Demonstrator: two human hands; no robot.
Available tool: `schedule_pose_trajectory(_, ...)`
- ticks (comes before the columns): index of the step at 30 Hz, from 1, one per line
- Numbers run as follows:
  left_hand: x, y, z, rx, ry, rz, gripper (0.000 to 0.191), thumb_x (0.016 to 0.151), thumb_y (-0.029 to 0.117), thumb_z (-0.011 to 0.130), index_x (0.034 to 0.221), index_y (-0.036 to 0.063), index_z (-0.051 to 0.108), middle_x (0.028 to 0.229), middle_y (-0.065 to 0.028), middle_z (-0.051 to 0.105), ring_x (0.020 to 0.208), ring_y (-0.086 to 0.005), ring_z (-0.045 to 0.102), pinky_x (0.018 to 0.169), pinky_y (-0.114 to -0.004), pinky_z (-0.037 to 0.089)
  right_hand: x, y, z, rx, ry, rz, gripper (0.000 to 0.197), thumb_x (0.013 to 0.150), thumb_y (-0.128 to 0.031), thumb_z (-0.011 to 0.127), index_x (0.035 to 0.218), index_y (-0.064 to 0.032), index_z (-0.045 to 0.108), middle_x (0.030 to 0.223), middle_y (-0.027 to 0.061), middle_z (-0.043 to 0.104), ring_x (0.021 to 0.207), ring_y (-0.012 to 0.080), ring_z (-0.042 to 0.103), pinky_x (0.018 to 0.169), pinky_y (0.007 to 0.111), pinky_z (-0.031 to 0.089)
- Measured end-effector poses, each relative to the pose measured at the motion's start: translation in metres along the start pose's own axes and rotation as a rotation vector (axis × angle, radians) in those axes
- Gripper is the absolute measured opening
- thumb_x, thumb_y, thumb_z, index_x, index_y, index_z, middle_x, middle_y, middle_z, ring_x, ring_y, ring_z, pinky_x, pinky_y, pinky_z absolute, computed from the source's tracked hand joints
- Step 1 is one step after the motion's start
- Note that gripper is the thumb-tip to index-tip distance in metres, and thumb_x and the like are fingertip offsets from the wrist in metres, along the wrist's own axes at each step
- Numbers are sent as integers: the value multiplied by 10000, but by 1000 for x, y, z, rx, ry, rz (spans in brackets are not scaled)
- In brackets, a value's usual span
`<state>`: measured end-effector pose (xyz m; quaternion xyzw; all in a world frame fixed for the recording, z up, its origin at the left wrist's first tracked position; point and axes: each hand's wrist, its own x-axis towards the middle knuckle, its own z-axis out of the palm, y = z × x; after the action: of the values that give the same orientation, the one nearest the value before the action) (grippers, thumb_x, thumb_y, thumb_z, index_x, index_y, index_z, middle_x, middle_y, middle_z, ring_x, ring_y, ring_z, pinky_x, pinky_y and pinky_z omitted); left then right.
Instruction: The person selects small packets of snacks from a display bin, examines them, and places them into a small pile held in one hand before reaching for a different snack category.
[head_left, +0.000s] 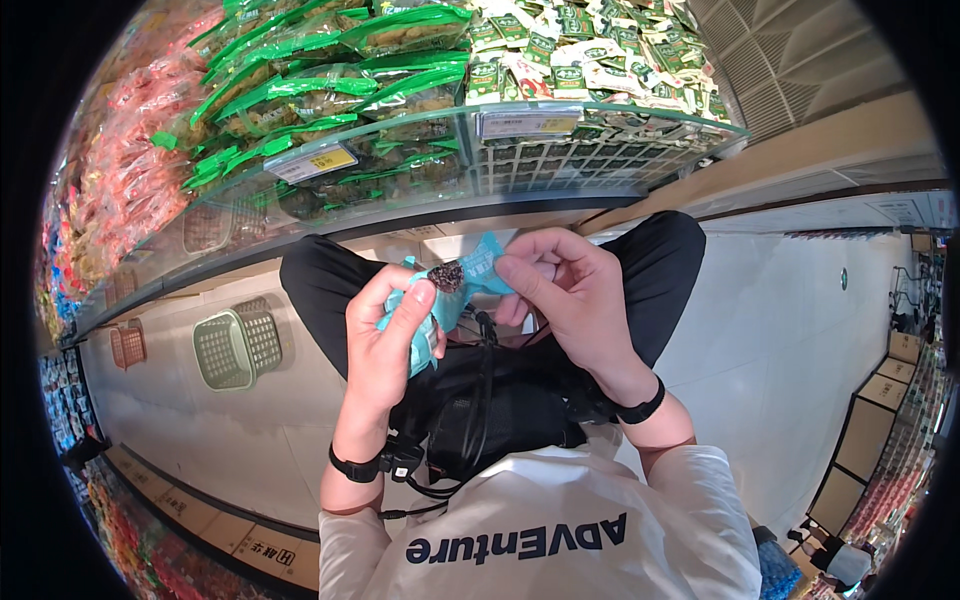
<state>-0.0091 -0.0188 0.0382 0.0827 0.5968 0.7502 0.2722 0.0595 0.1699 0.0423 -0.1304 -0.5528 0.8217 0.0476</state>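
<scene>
My left hand (390, 330) grips a light blue candy wrapper (448, 306), with more blue wrapping bunched under its fingers. A dark, rough-surfaced round sweet (447, 277) shows beside the left thumb, against the wrapper. Between thumb and fingertips, my right hand (574, 289) pinches the wrapper's printed end. Both hands are in front of my body, over the black trousers (652, 259) of my spread legs. Whether the blue pieces in my left palm are one wrapper or several, I cannot tell.
Before me is a glass-fronted display bin (420, 165) with green-edged snack bags (300, 97) and small green-and-white packets (570, 52). A green plastic basket (225, 349) stands on the floor at left. Black cables (480, 405) hang across my lap. A person (840, 559) is at far lower right.
</scene>
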Motion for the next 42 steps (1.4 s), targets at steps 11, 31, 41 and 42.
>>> schedule_pose_trajectory(11, -2, -5, -3, -100, -82, -63, 251, 1005, 256, 575, 862, 51, 558, 667, -78, 598, 510, -114, 535, 464, -235, 438, -7, -2, 10, 107, 19, 11, 196, 936, -21, 636, 1104, -4, 537, 844, 53, 651, 606, 99, 647, 499, 198, 493)
schedule_pose_trajectory(31, -8, 0, 2, -27, -129, -3, 241, 1004, 231, 566, 889, 19, 577, 778, -93, 612, 562, -121, 567, 468, -238, 456, -9, -10, 1, 180, -93, -67, 419, 906, 16, 665, 1283, -4, 482, 1040, 75, 634, 877, 105, 649, 678, 230, 555)
schedule_pose_trajectory(41, -6, 0, -3, 297, -45, 154, 204, 905, 175, 717, 995, 6, 647, 884, -24, 598, 648, -61, 566, 545, -201, 431, -2, -15, -6, -243, -226, -134, 514, 897, -34, 680, 1370, -40, 479, 992, 11, 635, 842, 47, 602, 687, 230, 507)
schedule_pose_trajectory(42, -5, 2, -4, 345, -54, 178, 205, 902, 170, 720, 1005, 7, 649, 892, -28, 605, 650, -62, 561, 552, -199, 428, 0, -15, -6, -329, -263, -116, 571, 858, -39, 708, 1379, -50, 473, 917, 23, 654, 770, 75, 612, 675, 249, 504)
